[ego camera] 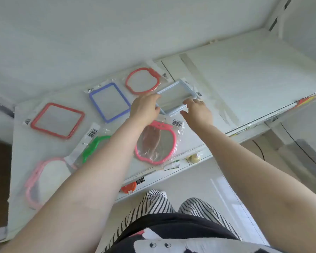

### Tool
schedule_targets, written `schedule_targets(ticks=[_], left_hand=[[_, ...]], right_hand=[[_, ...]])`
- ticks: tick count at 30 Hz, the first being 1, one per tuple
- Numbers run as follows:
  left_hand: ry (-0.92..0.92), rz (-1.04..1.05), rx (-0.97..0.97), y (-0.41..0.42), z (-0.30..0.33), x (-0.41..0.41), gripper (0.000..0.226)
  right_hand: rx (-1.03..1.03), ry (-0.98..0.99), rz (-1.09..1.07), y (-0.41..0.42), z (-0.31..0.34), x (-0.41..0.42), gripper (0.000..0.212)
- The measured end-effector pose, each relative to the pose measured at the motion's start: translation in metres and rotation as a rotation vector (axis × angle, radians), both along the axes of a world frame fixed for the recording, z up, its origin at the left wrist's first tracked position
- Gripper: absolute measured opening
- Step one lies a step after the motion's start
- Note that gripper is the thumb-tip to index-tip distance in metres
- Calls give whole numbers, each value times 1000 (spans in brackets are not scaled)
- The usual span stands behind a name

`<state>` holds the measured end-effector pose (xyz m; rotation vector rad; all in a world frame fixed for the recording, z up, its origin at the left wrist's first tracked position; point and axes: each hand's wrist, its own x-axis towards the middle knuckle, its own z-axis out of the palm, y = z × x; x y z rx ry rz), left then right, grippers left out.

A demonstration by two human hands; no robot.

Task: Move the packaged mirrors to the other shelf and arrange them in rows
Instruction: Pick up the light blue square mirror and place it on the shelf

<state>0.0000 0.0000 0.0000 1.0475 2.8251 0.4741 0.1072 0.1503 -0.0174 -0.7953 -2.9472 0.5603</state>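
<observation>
On the white shelf [244,79], seven packaged mirrors lie flat in clear plastic sleeves. Back row, left to right: a red square mirror [57,120], a blue rectangular mirror [109,102], a red apple-shaped mirror [143,80], and a pale blue rectangular mirror [175,96]. Front row, left to right: a light pink apple-shaped mirror [44,181], a green-framed mirror [91,148] largely hidden by the left forearm, and a bright pink apple-shaped mirror [156,143] near the shelf's front edge. Both hands are on the pale blue rectangular mirror. The left hand [146,108] grips its left end, fingers curled over the frame. The right hand [197,111] holds its near right edge, fingers bent onto the frame, thumb extended toward the left. This mirror sits just right of the red apple-shaped one and behind the bright pink one; whether it rests on the shelf or is slightly lifted cannot be determined. Below the shelf edge, an orange lid [129,187] and a small yellowish bottle [195,157] are visible on a lower level.
</observation>
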Motion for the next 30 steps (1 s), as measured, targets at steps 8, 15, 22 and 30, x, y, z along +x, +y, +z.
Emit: schedule_targets(ticks=[8, 15, 22, 30], left_hand=[[-107, 74, -114, 29, -40, -38, 50], [-277, 161, -70, 47, -63, -57, 67], [-305, 266, -43, 57, -61, -61, 73], [-660, 429, 286, 60, -49, -52, 38]], right_hand=[[3, -129, -133, 12, -37, -25, 38], [-21, -111, -162, 20, -52, -42, 35], [-178, -93, -277, 25, -50, -55, 40], [-737, 170, -476, 36, -44, -45, 51]])
